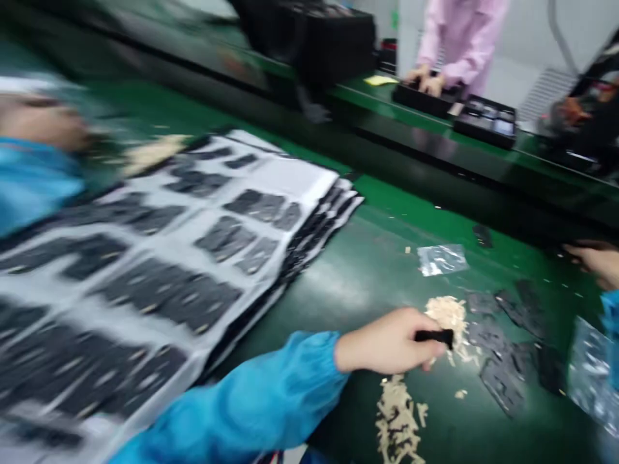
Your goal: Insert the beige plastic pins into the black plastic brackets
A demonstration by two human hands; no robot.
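My left hand (394,341), in a blue sleeve, is closed on a small black piece (435,336). It holds the piece over a pile of small cream strips (447,314). More cream strips (397,422) lie below that hand. At the right edge is my right hand (599,263), partly cut off. Its fingers point left beside the dark ledge, and their grip is too blurred to tell. Between my hands, flat dark grey parts (498,361) lie scattered on the green table (333,290).
Stacked white sheets (294,177) bearing rows of dark parts cover the left side. Clear plastic bags (442,259) lie centre right and at the right edge. Another person's blue-sleeved hand (46,122) is far left. Across the ledge, a pink-sleeved person's hands (428,82) touch a black tray (420,100).
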